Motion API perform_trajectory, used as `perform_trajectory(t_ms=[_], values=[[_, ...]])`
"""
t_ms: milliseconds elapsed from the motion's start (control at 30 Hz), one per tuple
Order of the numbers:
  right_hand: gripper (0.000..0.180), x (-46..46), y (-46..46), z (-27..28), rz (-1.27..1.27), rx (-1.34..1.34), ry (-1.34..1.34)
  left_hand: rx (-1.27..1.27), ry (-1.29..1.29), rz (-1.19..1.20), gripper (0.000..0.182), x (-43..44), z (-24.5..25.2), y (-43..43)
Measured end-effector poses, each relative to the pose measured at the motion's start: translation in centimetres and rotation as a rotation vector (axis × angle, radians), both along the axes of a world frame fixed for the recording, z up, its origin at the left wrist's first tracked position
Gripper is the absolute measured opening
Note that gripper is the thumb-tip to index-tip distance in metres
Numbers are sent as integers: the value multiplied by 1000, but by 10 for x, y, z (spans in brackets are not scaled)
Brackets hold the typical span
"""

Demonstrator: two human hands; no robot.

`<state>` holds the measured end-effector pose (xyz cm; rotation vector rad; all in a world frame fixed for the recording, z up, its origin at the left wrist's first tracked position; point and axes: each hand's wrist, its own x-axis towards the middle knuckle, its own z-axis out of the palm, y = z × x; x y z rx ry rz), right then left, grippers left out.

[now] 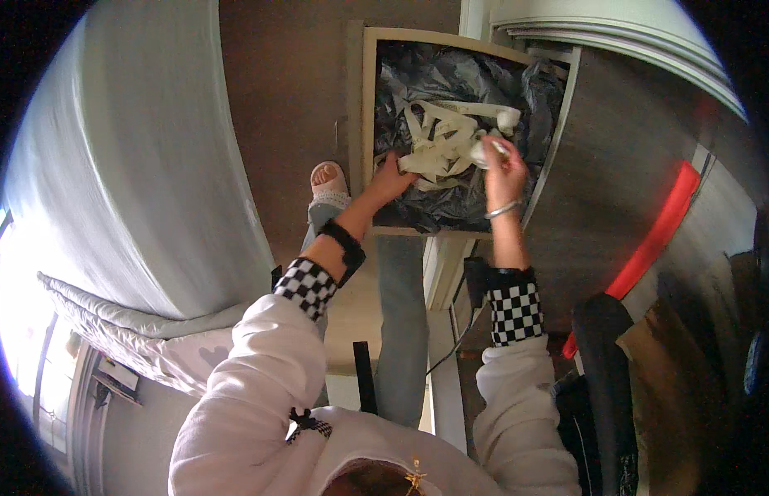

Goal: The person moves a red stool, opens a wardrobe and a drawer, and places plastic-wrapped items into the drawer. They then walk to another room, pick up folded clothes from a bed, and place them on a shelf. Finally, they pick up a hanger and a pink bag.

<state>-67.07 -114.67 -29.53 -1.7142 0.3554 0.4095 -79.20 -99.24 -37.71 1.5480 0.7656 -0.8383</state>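
Observation:
A tangle of cream printed ribbon (pixel 443 139) lies in loose loops over crumpled black plastic bags (pixel 446 68) inside a pulled-out drawer (pixel 369 93) with a pale rim. At the tangle's left edge, my left hand (pixel 392 181) pinches a flat length of it between thumb and fingers. My right hand (pixel 507 170) grips a small whitish bundle (pixel 480 155) at the tangle's right side; it looks like wound ribbon, though blur hides its detail. Just above that hand rests a small white roll (pixel 508 119), with a strip of ribbon running to it.
A bed with a grey cover (pixel 155 155) stands to the left. On the right are a dark wooden surface (pixel 632 124), a red strip (pixel 657 229) and dark hanging clothes (pixel 601 372). A slippered foot (pixel 328 180) is beside the drawer. A thin cable (pixel 462 338) runs below my right wrist.

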Motion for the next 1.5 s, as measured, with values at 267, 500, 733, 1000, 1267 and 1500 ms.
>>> perform_trajectory(t_ms=[267,500,733,1000,1267,1500], values=[[46,-19,80,37,550,-240,-338,12,-53,101,50,1,64,89],[72,-4,47,21,240,-524,-403,15,77,601,58,30,22,125],[67,-37,97,-33,940,-859,-246,-202,263,597,77,32,42,99],[61,-37,58,-69,1100,-922,-86,-254,171,391,87,37,60,66],[61,-86,-3,10,769,-795,-381,-244,195,442,91,37,57,32],[53,-189,-20,20,236,-711,-111,-374,186,381,95,14,33,19]])
